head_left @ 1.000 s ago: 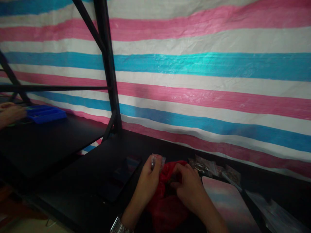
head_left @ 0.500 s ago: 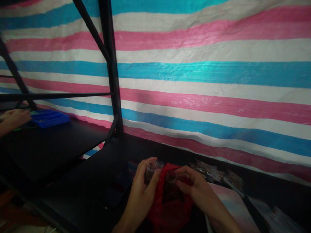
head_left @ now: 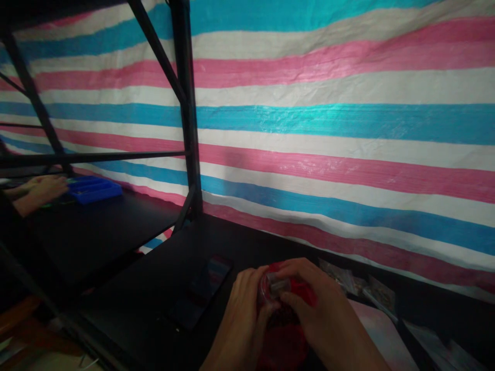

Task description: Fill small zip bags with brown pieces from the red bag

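Clear plastic cup [head_left: 265, 289] is held in L hand [head_left: 244, 304] at mouth of red bag [head_left: 286, 346]; 2nd clear piece [head_left: 280, 286] is pinched by R hand [head_left: 324, 294]. Both should be kept close, w/ tilt slow, so spills are caught.

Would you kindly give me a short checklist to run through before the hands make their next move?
1. Left hand around a clear cup: ok.
2. Right hand holding another clear piece: ok.
3. Cup and piece touching: cannot tell, too blurred.
4. Red bag open beneath the hands: ok, dark contents show.
5. Glossy slab apart from the left hand: ok.
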### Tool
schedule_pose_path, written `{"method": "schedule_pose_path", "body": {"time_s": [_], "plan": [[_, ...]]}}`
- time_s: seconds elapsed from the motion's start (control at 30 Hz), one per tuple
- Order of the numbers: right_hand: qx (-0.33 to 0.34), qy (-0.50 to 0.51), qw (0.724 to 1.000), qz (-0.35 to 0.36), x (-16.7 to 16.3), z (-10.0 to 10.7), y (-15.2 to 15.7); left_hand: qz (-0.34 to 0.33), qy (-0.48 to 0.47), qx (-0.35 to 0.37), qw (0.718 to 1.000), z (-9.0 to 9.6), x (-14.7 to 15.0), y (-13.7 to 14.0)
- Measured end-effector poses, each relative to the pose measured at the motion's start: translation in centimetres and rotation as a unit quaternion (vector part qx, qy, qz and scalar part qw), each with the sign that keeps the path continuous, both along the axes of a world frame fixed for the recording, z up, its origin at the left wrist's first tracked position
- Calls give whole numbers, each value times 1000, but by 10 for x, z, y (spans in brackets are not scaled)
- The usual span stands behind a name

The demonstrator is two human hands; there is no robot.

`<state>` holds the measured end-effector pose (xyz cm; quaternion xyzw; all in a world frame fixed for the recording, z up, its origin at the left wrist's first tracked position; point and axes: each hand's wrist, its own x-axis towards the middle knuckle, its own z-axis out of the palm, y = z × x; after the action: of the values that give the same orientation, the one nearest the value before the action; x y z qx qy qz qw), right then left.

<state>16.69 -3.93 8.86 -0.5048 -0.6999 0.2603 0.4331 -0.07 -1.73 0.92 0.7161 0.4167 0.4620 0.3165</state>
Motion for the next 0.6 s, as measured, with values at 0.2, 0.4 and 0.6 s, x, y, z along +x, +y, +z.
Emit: {"method": "schedule_pose_path", "body": {"time_s": [0.2,0.4,0.6], "plan": [[102,-107,989,30,-9,-6,-2,10,-20,-29,999,-10,4,-1],[160,-95,982,-43,5,2,-1,108,-61,-37,992,-4,1,-1],[-45,-243,967,-54,18,-17,2,297,-63,-151,941,19,8,-32]]}}
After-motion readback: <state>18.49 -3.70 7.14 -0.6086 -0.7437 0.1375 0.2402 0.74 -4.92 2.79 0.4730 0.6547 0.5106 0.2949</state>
